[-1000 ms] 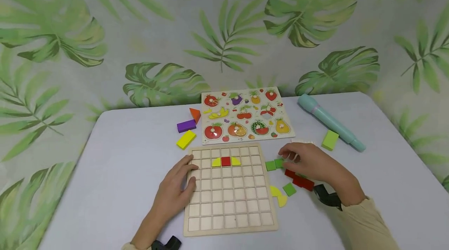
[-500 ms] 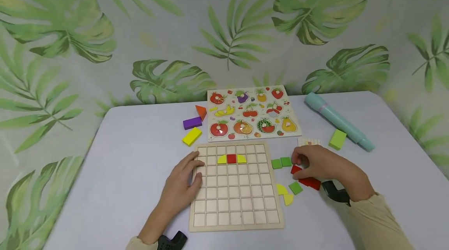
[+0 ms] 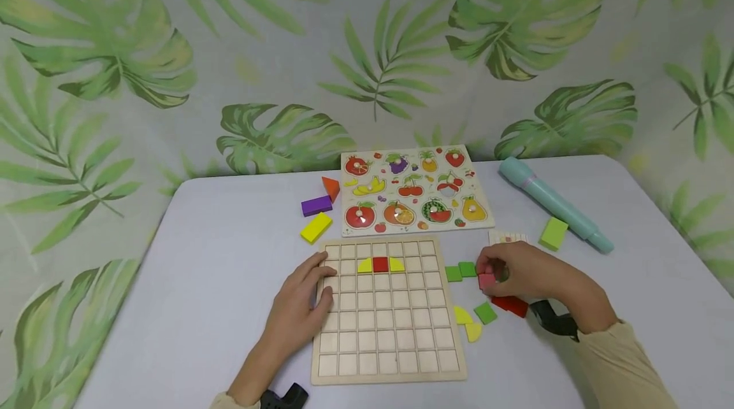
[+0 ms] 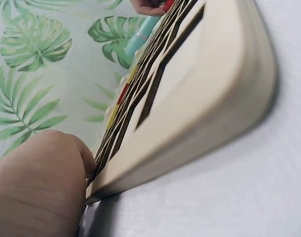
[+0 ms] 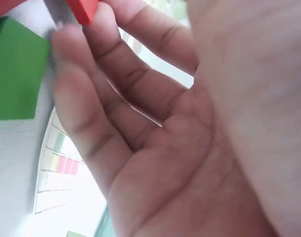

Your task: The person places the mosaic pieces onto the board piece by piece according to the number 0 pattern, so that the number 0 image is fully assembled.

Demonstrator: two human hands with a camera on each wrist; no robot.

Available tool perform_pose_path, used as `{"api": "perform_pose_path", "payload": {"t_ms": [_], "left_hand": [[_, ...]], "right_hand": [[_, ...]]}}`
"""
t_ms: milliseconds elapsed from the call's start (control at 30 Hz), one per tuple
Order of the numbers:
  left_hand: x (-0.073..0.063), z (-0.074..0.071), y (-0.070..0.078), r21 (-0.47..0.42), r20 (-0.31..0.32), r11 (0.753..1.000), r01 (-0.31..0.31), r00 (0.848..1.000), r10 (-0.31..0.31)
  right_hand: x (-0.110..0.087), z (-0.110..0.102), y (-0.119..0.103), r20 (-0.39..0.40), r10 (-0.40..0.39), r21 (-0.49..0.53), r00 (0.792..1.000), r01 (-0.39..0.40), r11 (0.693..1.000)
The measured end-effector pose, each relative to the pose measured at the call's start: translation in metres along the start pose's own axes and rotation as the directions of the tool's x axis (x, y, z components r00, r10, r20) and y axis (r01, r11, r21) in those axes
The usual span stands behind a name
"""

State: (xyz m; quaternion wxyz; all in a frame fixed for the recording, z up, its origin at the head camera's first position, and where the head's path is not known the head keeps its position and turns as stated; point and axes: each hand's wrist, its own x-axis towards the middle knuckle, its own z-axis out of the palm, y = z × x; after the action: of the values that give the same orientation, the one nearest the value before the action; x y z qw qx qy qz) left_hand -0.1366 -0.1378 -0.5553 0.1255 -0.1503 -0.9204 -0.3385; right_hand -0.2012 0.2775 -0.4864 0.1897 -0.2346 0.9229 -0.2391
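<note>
My right hand (image 3: 527,272) pinches a small red square tile (image 3: 487,281) between thumb and fingers, just right of the wooden grid board (image 3: 390,374). In the right wrist view the red tile (image 5: 83,10) shows at the fingertips, near a green tile (image 5: 17,69). My left hand (image 3: 295,297) rests on the board's left edge, its fingers relaxed and spread. One red square (image 3: 381,264) sits in the second row of the board, with a yellow quarter-round piece (image 3: 365,265) on its left and another (image 3: 396,264) on its right.
Right of the board lie green squares (image 3: 485,313), yellow quarter-rounds (image 3: 473,332) and red tiles (image 3: 510,306). A printed card (image 3: 507,237) is partly behind the right hand. Further back are a fruit puzzle (image 3: 415,230), a teal tube (image 3: 553,205) and several blocks (image 3: 316,228).
My right hand has moved slightly down to the red tiles and picked one up; it is now tilted in the fingertips. The left hand stays on the board's edge. The head view has shifted a little.
</note>
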Motion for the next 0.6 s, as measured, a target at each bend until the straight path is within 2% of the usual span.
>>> {"api": "perform_pose_path", "payload": {"t_ms": [200,467,600], "left_hand": [[0.000,-0.002,0.000,-0.010,0.001,1.000,-0.002,1.000,0.002],[0.000,0.000,0.000,-0.015,0.012,1.000,0.014,1.000,-0.014],[-0.001,-0.001,-0.001,-0.012,0.004,1.000,0.004,1.000,-0.003]], "right_hand": [[0.000,-0.003,-0.003,-0.074,-0.079,0.004,0.994,0.079,0.997],[0.004,0.000,-0.010,-0.122,-0.086,0.001,0.989,0.087,0.996],[0.008,0.005,-0.018,-0.148,-0.129,0.001,0.981,0.130,0.991]]}}
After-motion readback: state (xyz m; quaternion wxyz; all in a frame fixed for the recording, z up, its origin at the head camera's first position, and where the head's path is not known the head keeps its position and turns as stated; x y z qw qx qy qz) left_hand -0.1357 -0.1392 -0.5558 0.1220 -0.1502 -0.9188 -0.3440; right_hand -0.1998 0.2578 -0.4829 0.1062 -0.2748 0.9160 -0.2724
